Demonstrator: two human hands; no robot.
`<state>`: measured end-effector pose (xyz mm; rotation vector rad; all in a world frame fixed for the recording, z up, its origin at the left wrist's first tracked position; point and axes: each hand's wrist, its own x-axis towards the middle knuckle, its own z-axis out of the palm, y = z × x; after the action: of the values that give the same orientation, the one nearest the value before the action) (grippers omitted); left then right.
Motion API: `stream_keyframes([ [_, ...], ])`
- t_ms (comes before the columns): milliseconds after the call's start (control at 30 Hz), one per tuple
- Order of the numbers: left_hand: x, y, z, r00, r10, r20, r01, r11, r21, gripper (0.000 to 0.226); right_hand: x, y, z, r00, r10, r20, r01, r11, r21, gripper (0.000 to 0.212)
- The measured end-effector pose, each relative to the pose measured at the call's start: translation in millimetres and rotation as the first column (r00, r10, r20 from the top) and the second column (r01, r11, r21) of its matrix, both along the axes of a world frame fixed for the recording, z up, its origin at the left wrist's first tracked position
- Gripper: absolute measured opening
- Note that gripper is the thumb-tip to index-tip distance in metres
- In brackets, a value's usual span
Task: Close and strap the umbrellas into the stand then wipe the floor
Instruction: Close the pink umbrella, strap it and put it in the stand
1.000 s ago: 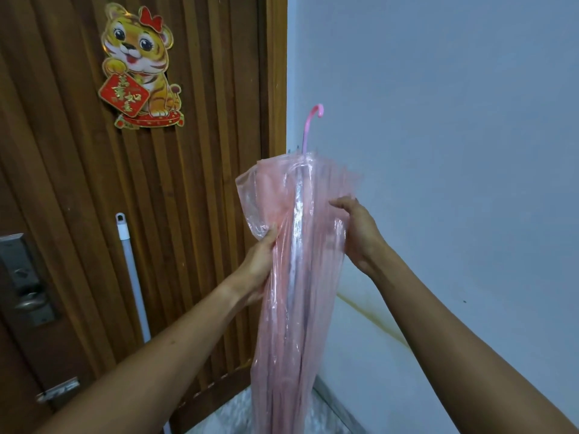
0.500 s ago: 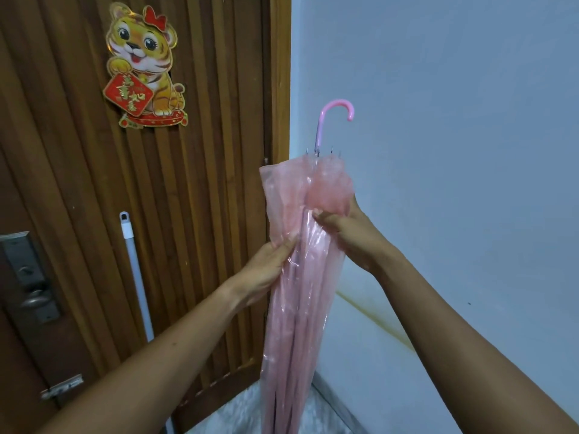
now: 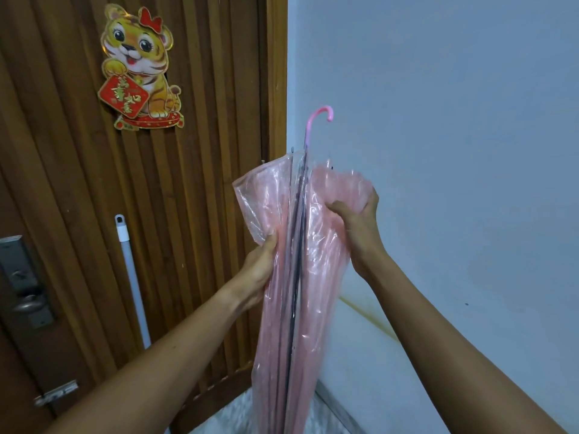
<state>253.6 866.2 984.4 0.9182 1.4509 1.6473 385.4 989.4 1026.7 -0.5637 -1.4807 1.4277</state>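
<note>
A folded, translucent pink umbrella (image 3: pixel 300 296) stands upright in front of me, its hooked pink handle (image 3: pixel 319 120) pointing up and its lower end running off the bottom of the frame. My left hand (image 3: pixel 260 267) grips the loose canopy folds on the left side. My right hand (image 3: pixel 360 223) bunches the folds on the right side, fingers curled into the plastic. The dark shaft and ribs show through the middle. No stand or strap is in view.
A ribbed wooden door (image 3: pixel 203 214) with a tiger decoration (image 3: pixel 141 67) and a metal lock plate (image 3: pixel 22 283) fills the left. A white pole (image 3: pixel 131 277) leans against it. A pale blue wall (image 3: pixel 454 183) is on the right, and speckled floor (image 3: pixel 238 415) shows below.
The canopy folds have spread apart at the top, exposing the shaft. My right hand shifted right and gathered more plastic; my left hand keeps its grip lower left.
</note>
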Motion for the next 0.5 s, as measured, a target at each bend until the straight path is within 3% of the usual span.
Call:
stream_keyframes([
  [133,2.2,6.5,-1.8,0.997,0.047,-0.056,-0.047,0.999,-0.006,0.052,-4.0,-10.0,3.0,0.995,-0.003,0.104,-0.010,0.991,0.132,0.116],
  [233,3.8,9.4,-2.8,0.999,0.025,-0.043,-0.025,1.000,0.018,0.050,-7.6,-11.3,4.1,0.982,-0.043,0.184,0.002,0.976,0.216,0.126],
  [333,4.3,8.6,-1.6,0.998,-0.064,-0.004,0.064,0.996,0.064,0.049,-8.0,-9.6,2.9,0.984,-0.026,0.176,-0.016,0.973,0.232,0.122],
  [500,3.1,6.0,-1.8,0.983,-0.166,-0.083,0.176,0.974,0.140,0.042,-9.7,-2.4,-1.0,0.982,0.028,0.184,-0.069,0.973,0.220,0.106],
])
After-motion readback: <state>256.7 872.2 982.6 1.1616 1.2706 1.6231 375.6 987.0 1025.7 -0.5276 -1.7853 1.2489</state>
